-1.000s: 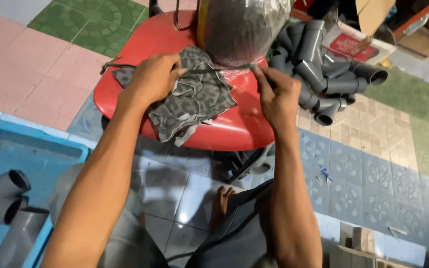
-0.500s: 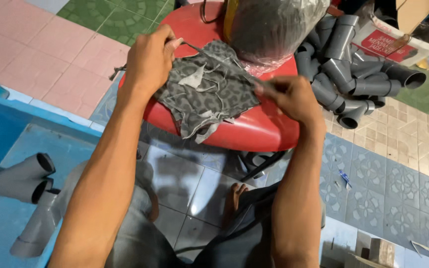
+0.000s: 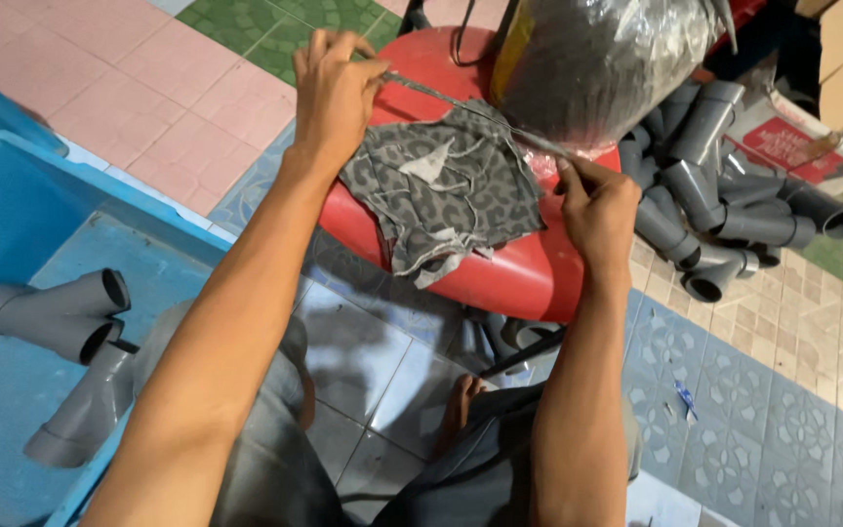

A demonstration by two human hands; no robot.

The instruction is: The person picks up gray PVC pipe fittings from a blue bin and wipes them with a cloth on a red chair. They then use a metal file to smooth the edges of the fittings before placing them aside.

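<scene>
The person's left hand (image 3: 334,93) is pinched shut on one end of a thin grey strip (image 3: 470,115), and the right hand (image 3: 597,200) is pinched on the other end, so the strip runs taut from fingertip to fingertip across the top edge of a leopard-print cloth (image 3: 446,190). The cloth hangs just below the line between the two grips and drapes over a red plastic stool (image 3: 509,278), its ragged lower edge trailing toward the person. Just beyond the fingers, a bulging bag in clear wrap (image 3: 597,59) sits on the stool's far side. Off to the outside of the right hand lies a heap of grey pipe fittings (image 3: 724,205); well away on the outside of the left forearm, two more grey fittings (image 3: 70,361) rest in a blue tray (image 3: 12,224). To my eye the step in hand is stretching or tearing a strip along the cloth's edge. The next move seems to call for steady, even tension from both pinches, kept in line with the edge so the strip neither snaps nor wanders into the cloth.
</scene>
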